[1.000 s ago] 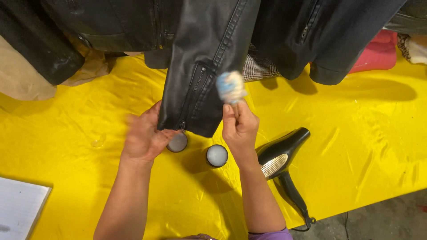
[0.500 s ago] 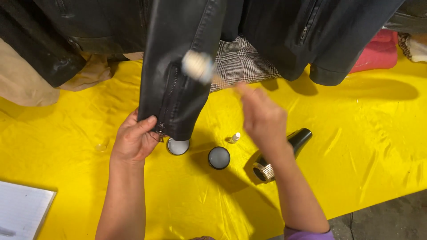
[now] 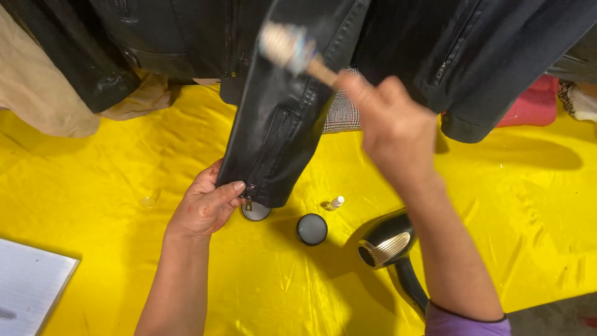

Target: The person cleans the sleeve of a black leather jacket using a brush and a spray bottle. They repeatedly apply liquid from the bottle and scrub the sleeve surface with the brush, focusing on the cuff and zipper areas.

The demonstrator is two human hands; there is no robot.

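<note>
the right hand (image 3: 395,127) was closed around the thin wooden handle of a small dauber brush (image 3: 292,48), whose pale, blurred head pointed up and to the left from the knuckles and lay against the black leather sleeve (image 3: 283,118), well above the cuff. the left hand (image 3: 205,205) was pinched shut on that cuff, thumb over the edge beside the zip pull, holding the sleeve taut so its long axis ran from the cuff at lower left up to the shoulder at upper right; the brush handle crossed that axis at an angle. the right hand was the nearer one to the brush head, the left sat at the far low end of the sleeve. under the cuff an open round tin (image 3: 256,211) was partly hidden, with a second dark tin (image 3: 311,229) and a tiny white bottle (image 3: 335,203) just beside it on the yellow sheet (image 3: 112,205). the hair dryer (image 3: 388,246) was partly covered by the right forearm. motion blur hid the bristles' exact contact.
</note>
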